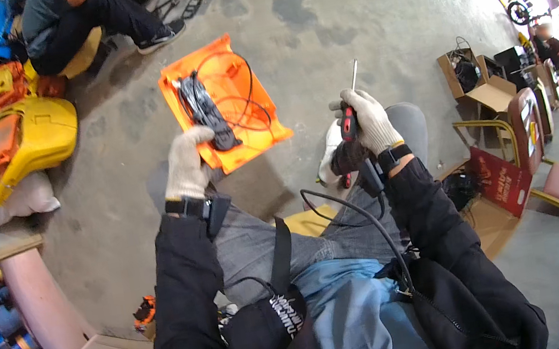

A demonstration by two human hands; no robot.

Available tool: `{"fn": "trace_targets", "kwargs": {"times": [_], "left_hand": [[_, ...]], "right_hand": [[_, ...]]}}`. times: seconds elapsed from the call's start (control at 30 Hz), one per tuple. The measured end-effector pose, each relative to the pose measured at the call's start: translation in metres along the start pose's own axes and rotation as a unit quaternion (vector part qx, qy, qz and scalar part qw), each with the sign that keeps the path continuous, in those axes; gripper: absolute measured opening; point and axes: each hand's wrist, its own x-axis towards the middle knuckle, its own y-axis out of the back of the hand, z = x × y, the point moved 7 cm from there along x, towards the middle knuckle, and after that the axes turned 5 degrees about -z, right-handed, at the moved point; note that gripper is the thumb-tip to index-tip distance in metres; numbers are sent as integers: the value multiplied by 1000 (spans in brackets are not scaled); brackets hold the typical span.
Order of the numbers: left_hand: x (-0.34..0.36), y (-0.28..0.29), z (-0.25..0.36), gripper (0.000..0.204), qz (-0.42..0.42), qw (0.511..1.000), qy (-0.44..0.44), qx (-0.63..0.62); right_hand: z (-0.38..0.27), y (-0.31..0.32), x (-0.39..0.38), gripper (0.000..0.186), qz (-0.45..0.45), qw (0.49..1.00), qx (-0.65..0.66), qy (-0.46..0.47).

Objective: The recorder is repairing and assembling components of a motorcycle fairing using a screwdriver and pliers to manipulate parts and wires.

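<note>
Gripping a screwdriver (349, 124) pointing toward the frame's top, the closed right hand (371, 117) lies right of the orange tray (251, 152) pinched by the left hand (186, 161).

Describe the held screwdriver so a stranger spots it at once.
From the wearer's grey jeans, follow the black right sleeve up to the gloved right hand. The screwdriver is gripped there, its shaft pointing away from the wearer. Its slim metal shaft and red-and-black handle set it apart from the broad orange plastic shell in the left hand.
</note>
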Motion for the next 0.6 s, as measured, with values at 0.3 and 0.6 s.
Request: {"fn": "trace_targets", "kwargs": {"times": [0.3,0.6], "left_hand": [[33,41,-13,30,28,998,54,23],[16,45,-22,36,85,995,48,-29]], "right_hand": [[-9,6,54,51,20,922,-376,85],[177,108,137,35,1,740,-637,-215]]}}
